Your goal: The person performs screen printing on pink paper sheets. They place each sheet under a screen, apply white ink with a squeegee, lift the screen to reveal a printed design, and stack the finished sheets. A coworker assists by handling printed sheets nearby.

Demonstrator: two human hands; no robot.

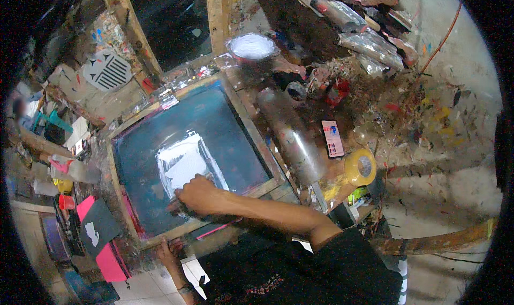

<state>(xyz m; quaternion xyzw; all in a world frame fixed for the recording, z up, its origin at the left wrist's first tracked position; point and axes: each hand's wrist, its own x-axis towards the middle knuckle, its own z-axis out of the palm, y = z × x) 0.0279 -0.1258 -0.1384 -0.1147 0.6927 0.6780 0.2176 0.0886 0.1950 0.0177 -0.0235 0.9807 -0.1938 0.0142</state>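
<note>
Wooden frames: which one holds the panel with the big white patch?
The nearer frame, under the right hand: its blue-grey panel bears the white patch. The farther frame, at the view's top edge, surrounds a darker panel without it.

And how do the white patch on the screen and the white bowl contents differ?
The white patch is roughly four-sided with streaky edges; the bowl contents look round. The patch lies inside the wooden frame, by the right hand; the bowl contents sit outside it, with no hand near. Both look bright white.
</note>
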